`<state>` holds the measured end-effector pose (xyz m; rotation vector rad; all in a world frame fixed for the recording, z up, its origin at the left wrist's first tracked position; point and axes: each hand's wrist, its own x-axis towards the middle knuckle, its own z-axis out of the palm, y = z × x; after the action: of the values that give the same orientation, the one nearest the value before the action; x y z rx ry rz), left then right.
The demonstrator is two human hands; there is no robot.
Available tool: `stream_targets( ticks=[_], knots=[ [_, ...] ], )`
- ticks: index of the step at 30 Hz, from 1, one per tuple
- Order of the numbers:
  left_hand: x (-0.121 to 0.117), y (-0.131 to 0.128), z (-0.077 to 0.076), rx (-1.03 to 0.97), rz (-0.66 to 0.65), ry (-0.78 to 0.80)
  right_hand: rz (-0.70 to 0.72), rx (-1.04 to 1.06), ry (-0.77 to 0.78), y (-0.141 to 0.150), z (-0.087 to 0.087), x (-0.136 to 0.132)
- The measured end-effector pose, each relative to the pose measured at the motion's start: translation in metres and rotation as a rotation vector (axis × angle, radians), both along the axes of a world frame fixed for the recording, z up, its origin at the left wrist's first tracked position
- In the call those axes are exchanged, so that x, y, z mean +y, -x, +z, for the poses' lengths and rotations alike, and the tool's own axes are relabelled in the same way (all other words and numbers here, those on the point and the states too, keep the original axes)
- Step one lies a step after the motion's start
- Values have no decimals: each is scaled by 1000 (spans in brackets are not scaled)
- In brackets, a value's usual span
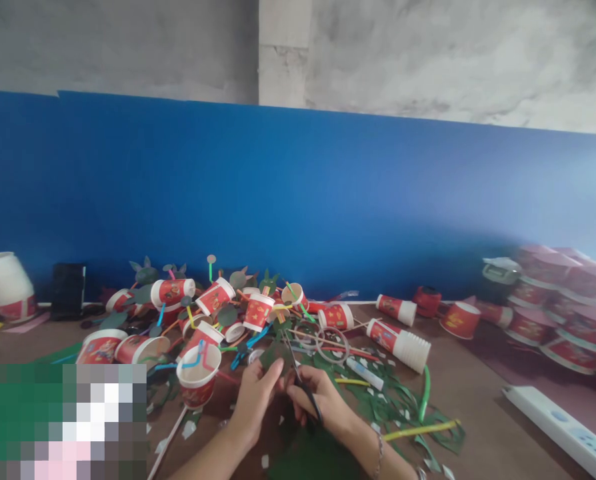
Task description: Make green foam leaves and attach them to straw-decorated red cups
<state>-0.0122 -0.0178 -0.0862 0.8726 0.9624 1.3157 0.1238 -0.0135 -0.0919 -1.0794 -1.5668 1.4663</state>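
My right hand point(318, 397) is closed around the handles of a pair of black-handled scissors point(294, 360), with the blades pointing away from me. My left hand point(261, 393) pinches a piece of dark green paper point(273, 353) beside the blades. Whether the blades touch the paper, I cannot make out. A red paper cup point(198, 387) with blue and pink bent straws stands left of my left hand. Green paper scraps point(393, 387) and white bits lie around my right hand, along with a glue tube point(365, 373).
Red cups with straws pile up behind my hands. Nested cups point(401, 343) lie to the right, near a tape roll point(333, 345). Stacked red tubs point(568, 307) and a white power strip point(563, 427) are at far right. A blue panel point(298, 200) rises behind the table.
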Motion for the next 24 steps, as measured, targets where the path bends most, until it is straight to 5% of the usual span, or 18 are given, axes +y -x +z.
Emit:
stream_targets(
  ticks=[24],
  knots=[
    [2, 3, -2, 9, -8, 15, -25, -40, 0, -1, 2, 0]
  ],
)
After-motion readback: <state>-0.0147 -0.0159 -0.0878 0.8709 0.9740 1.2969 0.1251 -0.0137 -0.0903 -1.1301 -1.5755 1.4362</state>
